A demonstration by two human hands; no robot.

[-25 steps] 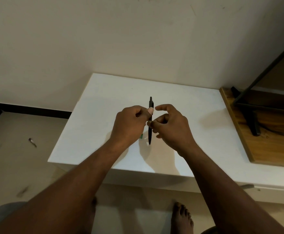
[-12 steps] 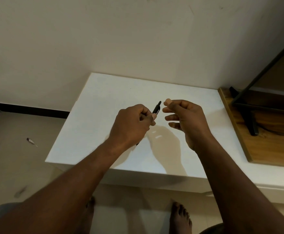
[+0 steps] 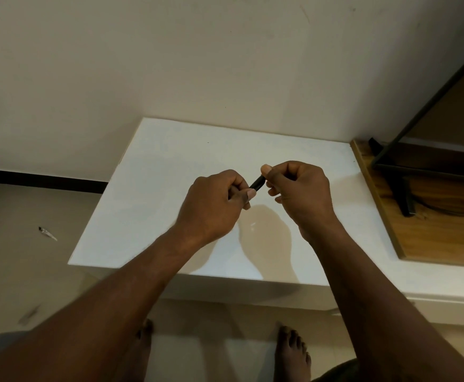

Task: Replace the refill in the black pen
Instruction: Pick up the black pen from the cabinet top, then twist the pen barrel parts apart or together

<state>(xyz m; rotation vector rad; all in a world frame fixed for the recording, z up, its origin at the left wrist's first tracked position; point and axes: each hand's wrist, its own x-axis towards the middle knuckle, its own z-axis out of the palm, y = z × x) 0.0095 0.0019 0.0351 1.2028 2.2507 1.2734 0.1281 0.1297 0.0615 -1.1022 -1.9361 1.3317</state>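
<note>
The black pen [image 3: 257, 183] is held in the air above the white table [image 3: 153, 188], slanting up to the right. My left hand [image 3: 211, 206] is closed around its lower part. My right hand [image 3: 298, 194] pinches its upper end between thumb and fingers. Only a short black stretch shows between the two hands; the rest is hidden in my fingers. A small pale piece [image 3: 253, 224] lies on the table below the hands, in their shadow; I cannot tell what it is.
A wooden board [image 3: 432, 238] with a black metal stand [image 3: 401, 188] sits at the table's right end. The wall runs behind the table. A small scrap [image 3: 47, 233] lies on the floor to the left. My bare feet [image 3: 293, 351] stand below the table's front edge.
The pen went from upright to slanted. My right hand had let go and drawn off to the right; now it has closed on the pen's upper end again.
</note>
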